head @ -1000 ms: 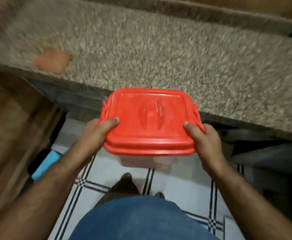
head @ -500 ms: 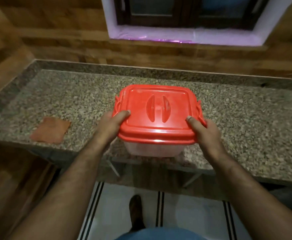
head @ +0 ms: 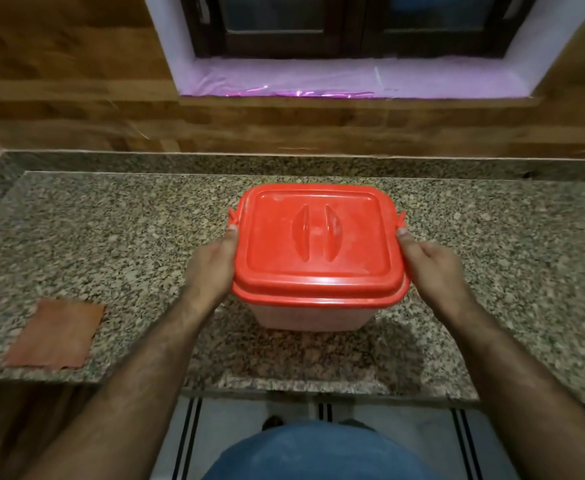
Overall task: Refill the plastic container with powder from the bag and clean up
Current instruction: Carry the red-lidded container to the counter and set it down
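A clear plastic container [head: 310, 317] with a red lid [head: 315, 244] stands on the granite counter [head: 111, 244], lid closed. My left hand [head: 211, 268] grips its left side under the lid rim, thumb at the left latch. My right hand [head: 433, 268] grips the right side the same way. The container's contents cannot be made out through the cloudy wall. No powder bag is in view.
A brown-orange cloth [head: 55, 336] lies flat near the counter's front left edge. A wooden wall and a window sill with pink sheeting [head: 346, 79] rise behind the counter. Tiled floor [head: 235, 427] shows below the counter's front edge.
Both hands carried the container up from over the floor and forward onto the counter. The thumbs slid off the lid top to the sides.
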{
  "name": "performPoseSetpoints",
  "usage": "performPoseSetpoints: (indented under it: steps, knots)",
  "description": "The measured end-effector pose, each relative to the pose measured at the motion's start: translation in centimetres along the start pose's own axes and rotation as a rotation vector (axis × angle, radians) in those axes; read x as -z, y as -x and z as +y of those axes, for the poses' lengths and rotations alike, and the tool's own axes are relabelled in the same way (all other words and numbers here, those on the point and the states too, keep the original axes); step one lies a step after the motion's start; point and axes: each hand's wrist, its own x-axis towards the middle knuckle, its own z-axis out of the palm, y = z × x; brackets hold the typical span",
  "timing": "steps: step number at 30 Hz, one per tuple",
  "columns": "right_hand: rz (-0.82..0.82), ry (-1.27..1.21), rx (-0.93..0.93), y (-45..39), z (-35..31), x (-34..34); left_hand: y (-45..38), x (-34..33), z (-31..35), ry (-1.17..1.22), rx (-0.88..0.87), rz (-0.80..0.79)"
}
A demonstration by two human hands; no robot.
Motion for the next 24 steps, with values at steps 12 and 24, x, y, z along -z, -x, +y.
performPoseSetpoints:
  steps: [12, 24]
  knots:
    - [-0.077, -0.27, -0.042, -2.3, 2.4, -0.1, -0.8, -0.3, -1.3, 0.151, -0.006, 0.147]
    - [0.001, -0.556, -0.367, -1.9, 3.0, -1.6, -0.7, -1.4, -2.8, 0.411, 0.256, 0.067]
